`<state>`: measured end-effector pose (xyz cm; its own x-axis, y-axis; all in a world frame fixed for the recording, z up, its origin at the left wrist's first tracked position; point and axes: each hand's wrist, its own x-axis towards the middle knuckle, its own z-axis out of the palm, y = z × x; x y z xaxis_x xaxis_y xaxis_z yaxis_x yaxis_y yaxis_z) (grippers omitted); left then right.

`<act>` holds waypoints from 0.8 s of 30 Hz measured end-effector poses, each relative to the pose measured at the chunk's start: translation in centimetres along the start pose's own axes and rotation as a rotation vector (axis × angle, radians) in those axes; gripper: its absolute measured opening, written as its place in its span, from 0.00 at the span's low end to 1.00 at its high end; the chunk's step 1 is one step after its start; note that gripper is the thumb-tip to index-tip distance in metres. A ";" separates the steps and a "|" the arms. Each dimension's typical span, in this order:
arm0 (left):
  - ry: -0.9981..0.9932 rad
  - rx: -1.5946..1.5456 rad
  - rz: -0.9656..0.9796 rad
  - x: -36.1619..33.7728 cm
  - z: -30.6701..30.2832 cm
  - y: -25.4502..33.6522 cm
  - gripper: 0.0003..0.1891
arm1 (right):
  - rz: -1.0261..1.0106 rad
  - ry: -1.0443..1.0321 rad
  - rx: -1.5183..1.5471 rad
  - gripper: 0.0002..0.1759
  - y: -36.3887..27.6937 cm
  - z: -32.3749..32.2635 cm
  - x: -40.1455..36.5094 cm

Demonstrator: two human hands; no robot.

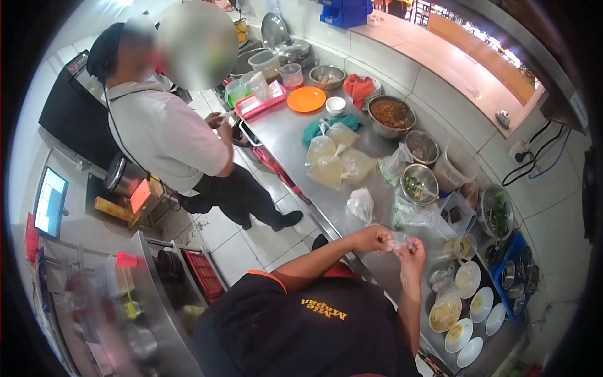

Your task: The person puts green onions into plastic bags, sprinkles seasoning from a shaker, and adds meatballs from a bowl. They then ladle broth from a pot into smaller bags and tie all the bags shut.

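A small clear plastic bag (398,240) is pinched between my two hands over the front part of the steel counter. My left hand (375,238) has its fingers closed on one side of it, and my right hand (411,252) grips the other side. Just beyond my hands lies a knotted white plastic bag (360,205). Farther along are several tied bags of pale yellow liquid (328,168). To the right of my hands stand a tub of yellowish contents (463,247) and several white bowls (468,279), some with food in them.
The steel counter (286,134) also carries a bowl of brown food (392,116), a bowl of chopped greens (419,184), a colander of green vegetables (495,212) and an orange plate (306,99). A co-worker (169,129) stands at the far left end. Metal shelving (147,276) stands behind me.
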<state>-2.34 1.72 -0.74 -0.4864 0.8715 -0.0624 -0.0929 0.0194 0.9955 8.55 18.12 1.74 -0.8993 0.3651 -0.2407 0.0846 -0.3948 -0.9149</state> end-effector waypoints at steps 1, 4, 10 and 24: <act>-0.016 -0.155 -0.019 -0.2 -0.2 0.1 0.07 | 0.007 0.020 0.050 0.11 -0.3 0.1 -0.1; 0.136 -0.730 -0.263 -0.4 -1.1 -0.3 0.03 | 0.003 -0.078 0.250 0.09 0.9 -2.1 0.5; 0.179 -1.136 -0.174 0.4 -1.5 -3.2 0.11 | -0.049 -0.154 -0.498 0.13 1.9 -3.1 1.1; 0.503 -0.654 -0.397 -0.7 -0.6 -1.5 0.13 | 0.326 -0.146 0.451 0.19 1.4 -1.8 0.8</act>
<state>-2.42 0.79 -2.21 -0.6203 0.5410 -0.5679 -0.7331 -0.1426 0.6650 8.72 19.34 -0.27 -0.9099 0.0563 -0.4109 0.2054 -0.7995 -0.5644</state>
